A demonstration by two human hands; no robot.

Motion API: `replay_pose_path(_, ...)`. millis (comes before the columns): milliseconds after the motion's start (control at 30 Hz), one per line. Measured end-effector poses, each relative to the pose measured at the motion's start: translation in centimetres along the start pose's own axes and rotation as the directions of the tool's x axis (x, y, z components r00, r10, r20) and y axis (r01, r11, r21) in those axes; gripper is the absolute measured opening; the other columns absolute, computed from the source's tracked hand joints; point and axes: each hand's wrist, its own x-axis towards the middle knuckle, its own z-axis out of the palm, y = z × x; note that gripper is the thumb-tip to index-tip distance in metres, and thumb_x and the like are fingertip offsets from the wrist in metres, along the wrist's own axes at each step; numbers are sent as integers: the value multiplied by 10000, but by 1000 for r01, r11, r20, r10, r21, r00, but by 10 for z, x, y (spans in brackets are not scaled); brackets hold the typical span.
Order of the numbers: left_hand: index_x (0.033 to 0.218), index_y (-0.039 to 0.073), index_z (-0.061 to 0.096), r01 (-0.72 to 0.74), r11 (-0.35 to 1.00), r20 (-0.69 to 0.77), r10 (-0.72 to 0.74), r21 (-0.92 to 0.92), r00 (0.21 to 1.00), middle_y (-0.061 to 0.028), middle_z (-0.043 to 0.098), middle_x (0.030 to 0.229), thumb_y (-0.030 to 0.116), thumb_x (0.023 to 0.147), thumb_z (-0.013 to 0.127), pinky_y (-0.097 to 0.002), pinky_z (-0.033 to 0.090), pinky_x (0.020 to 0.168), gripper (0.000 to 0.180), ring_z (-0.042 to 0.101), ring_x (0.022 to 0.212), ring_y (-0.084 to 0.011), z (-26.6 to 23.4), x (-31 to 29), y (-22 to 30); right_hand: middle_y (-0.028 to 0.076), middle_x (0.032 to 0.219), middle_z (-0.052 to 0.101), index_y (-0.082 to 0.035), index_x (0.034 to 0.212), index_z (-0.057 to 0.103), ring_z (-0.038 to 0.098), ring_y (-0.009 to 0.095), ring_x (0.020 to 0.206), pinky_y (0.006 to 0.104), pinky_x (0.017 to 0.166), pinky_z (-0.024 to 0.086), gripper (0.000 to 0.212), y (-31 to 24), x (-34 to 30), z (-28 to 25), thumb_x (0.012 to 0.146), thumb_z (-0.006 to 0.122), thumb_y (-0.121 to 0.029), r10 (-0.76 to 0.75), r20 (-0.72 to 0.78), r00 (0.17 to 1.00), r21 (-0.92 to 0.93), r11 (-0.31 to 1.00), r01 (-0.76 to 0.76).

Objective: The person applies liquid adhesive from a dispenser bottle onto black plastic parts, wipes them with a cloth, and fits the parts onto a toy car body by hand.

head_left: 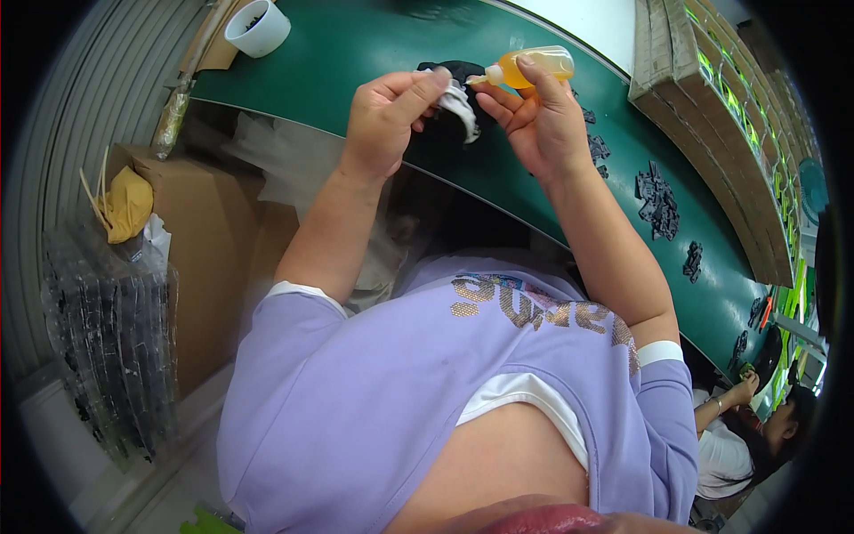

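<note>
A small clear squeeze bottle [540,68] of orange-yellow liquid lies tilted in my right hand [553,125], its pale nozzle pointing left. My left hand [387,117] pinches a white and black cloth [457,107] that hangs down between the two hands. The nozzle tip is close to the cloth; whether they touch I cannot tell. Behind the cloth is a black item [463,71], partly hidden, on the green table [329,53].
A white cup [258,28] with small dark pieces stands at the far left. Piles of black parts [658,203] lie along the right of the table, beside stacked cardboard trays [703,116]. A cardboard box [209,258] is at my left. Another person [743,436] works at the lower right.
</note>
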Motion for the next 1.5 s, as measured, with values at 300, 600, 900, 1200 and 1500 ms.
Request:
replay_pose_path(300, 842, 2, 643, -330, 831, 26, 357, 448, 934, -23, 582, 737, 70, 827, 662, -234, 434, 584, 72, 529, 650, -104, -4, 9, -7, 160, 1019, 537, -37, 1118, 346, 659, 297, 831, 348, 678, 591, 402, 13, 5, 20, 856, 628, -154, -11, -57, 998, 9, 1000, 12)
replay_pose_path(600, 814, -15, 576, -443, 559, 86, 550, 701, 830, -41, 540, 768, 16, 822, 629, -230, 426, 633, 62, 501, 675, -118, -23, 17, -4, 163, 1026, 526, -28, 1121, 374, 645, 310, 861, 366, 718, 584, 364, -1, 10, 3, 867, 603, -151, -121, -106, 987, 43, 991, 126)
replay_pose_path(900, 809, 2, 625, -544, 588, 133, 596, 599, 792, -79, 594, 780, 36, 773, 689, -259, 462, 602, 81, 560, 665, -170, 2, 18, -1, 159, 1029, 531, -30, 1104, 397, 646, 327, 873, 377, 715, 586, 341, 2, 7, 4, 864, 608, -147, -66, -111, 992, 100, 992, 77)
replay_pose_path(1200, 861, 9, 643, -415, 183, 143, 754, 891, 641, -46, 595, 777, 79, 842, 662, -248, 458, 656, 74, 547, 703, -133, -34, 40, 11, 154, 1016, 564, -31, 1104, 430, 643, 318, 901, 373, 747, 572, 312, -23, -24, -21, 881, 594, -174, -191, -178, 965, 82, 975, 208)
replay_pose_path(1500, 903, 76, 660, -360, 211, 200, 539, 909, 819, -61, 585, 807, 149, 788, 665, -307, 463, 599, 137, 545, 623, -171, 55, 26, 8, 169, 1067, 580, -28, 1158, 474, 616, 326, 1007, 365, 797, 577, 316, -104, -149, -142, 933, 487, -249, -351, -256, 901, 26, 929, 370)
